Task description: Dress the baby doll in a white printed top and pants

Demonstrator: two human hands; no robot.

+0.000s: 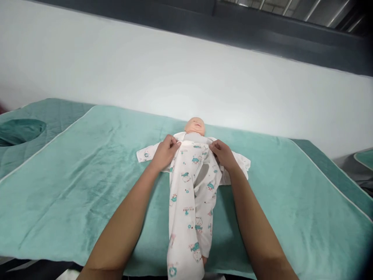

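Note:
A baby doll [195,126] lies on its back with its head toward the wall. Over its body hang white baby pants [186,198] printed with small teal and pink figures, the legs running toward me. My left hand [167,151] pinches one corner of the waistband, and my right hand [222,152] pinches the other corner, both near the doll's chest. Beneath the doll a white printed baby shirt [148,153] is spread, its sleeves out to both sides. A small part of the doll's foot [204,259] shows beside the lower pant leg; most of its body is hidden.
A teal cover [72,186] with light piping is spread over the bed, creased on the left. A round face hole [21,131] is at the far left. The white wall [186,77] borders the back edge, under a dark window ledge [175,23].

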